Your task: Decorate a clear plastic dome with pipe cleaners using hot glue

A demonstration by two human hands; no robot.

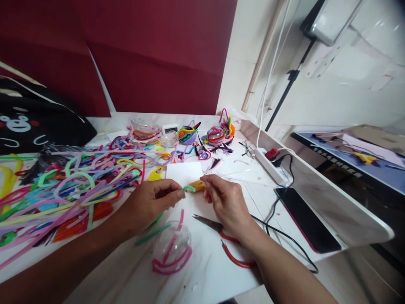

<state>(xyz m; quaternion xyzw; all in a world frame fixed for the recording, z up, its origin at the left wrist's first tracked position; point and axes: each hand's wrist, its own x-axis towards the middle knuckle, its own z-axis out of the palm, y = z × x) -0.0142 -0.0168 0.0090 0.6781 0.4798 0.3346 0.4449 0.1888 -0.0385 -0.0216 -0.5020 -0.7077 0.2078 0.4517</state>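
My left hand (151,202) and my right hand (225,202) meet over the white table (209,274). Both pinch a short piece of pipe cleaner (193,187), teal at its left end and orange-yellow at its right end. My left fingers close on the teal end, my right fingers on the orange end. A clear plastic half-ball (172,249) with pink pipe cleaner curled in it lies just below my hands. Red-handled scissors (226,245) lie partly under my right wrist.
A big heap of coloured pipe cleaners (63,185) covers the table's left. Decorated balls (187,134) stand at the back. A white card (184,173), a power strip (270,165), a dark phone (305,219) with cable and a black bag (31,122) are around.
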